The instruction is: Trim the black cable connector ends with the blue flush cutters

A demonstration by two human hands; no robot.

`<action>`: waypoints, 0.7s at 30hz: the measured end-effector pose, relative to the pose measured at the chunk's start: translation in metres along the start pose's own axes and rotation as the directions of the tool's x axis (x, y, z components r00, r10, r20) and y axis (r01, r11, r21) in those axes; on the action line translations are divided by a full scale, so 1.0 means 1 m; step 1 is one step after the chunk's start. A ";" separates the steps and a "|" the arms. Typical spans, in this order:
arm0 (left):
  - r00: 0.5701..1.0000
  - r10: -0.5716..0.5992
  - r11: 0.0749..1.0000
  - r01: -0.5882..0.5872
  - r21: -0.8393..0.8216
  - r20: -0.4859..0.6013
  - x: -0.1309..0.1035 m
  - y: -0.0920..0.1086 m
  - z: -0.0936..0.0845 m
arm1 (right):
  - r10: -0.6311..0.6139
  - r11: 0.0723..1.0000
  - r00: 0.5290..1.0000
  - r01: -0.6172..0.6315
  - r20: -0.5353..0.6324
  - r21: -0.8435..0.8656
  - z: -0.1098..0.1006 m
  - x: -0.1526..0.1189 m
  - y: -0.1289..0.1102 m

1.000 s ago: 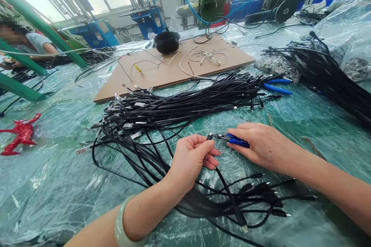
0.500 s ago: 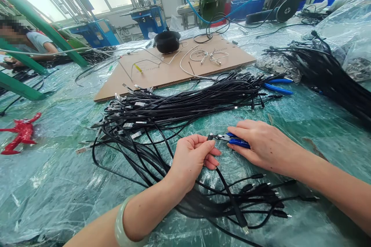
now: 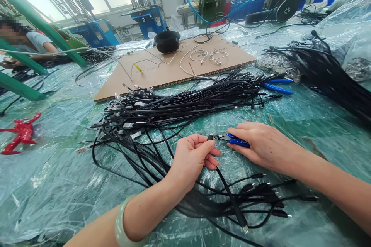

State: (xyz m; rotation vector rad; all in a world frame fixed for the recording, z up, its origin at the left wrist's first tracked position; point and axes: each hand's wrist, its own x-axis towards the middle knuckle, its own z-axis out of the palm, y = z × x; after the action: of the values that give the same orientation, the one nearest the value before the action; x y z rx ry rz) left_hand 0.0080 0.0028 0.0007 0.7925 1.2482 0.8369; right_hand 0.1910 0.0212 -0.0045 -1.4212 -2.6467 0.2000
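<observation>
While the right hand (image 3: 262, 144) grips pliers (image 3: 239, 142), cardboard (image 3: 169, 73) reads "CHINA".

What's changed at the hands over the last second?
Very little: the right hand, holding the pliers, lifted slightly, then lowered again. Nothing was taken hold of or let go. The left hand stayed on its black cable end; the cable pile stayed put.

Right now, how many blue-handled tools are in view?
2: blue pliers in the right hand, and blue handles by the right end of the middle cable pile. Others may be hidden.
</observation>
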 end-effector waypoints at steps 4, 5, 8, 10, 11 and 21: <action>1.000 -0.005 1.000 0.005 -0.003 -0.006 0.000 0.001 0.001 | 0.005 1.000 1.000 -0.006 0.010 0.030 -0.001 0.000 0.001; 1.000 -0.003 1.000 0.003 -0.004 -0.006 0.000 0.001 0.001 | 0.007 1.000 1.000 -0.007 0.009 0.028 -0.001 0.000 0.001; 1.000 -0.002 1.000 0.002 -0.006 0.000 0.000 0.000 0.000 | 0.009 1.000 1.000 -0.008 -0.008 0.010 -0.001 -0.001 0.002; 1.000 -0.003 1.000 0.003 -0.006 0.002 0.000 0.000 0.000 | 0.002 1.000 1.000 -0.002 -0.019 0.001 -0.001 -0.002 0.002; 1.000 -0.004 1.000 0.004 -0.005 0.003 0.000 -0.001 0.000 | -0.003 1.000 1.000 0.003 -0.025 -0.005 -0.001 -0.002 0.002; 1.000 0.000 1.000 0.000 0.015 0.000 -0.001 0.000 0.000 | -0.025 0.999 0.999 0.024 -0.026 -0.043 -0.001 0.000 0.000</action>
State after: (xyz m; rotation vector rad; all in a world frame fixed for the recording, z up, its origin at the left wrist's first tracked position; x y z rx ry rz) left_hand 0.0083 0.0021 0.0007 0.8049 1.2560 0.8284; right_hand 0.1909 0.0211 -0.0036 -1.3926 -2.6608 0.1218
